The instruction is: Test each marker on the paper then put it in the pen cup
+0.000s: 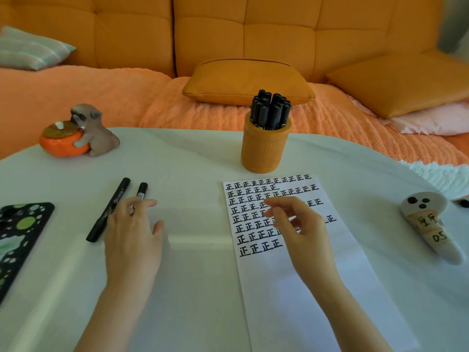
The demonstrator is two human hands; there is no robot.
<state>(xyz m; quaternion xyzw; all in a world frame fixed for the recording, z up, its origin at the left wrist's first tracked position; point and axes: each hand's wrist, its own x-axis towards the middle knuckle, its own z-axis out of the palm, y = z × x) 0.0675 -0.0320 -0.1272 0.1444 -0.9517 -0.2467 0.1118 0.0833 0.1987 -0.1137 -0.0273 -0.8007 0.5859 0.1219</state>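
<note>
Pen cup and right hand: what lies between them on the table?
The head view shows only the upper written rows of the paper between the pen cup and the right hand; nothing else lies there.

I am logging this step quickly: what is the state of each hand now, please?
Left hand: open, fingers straight over a marker, gripping nothing.
Right hand: open, fingers loosely curled above the paper, empty.
</note>
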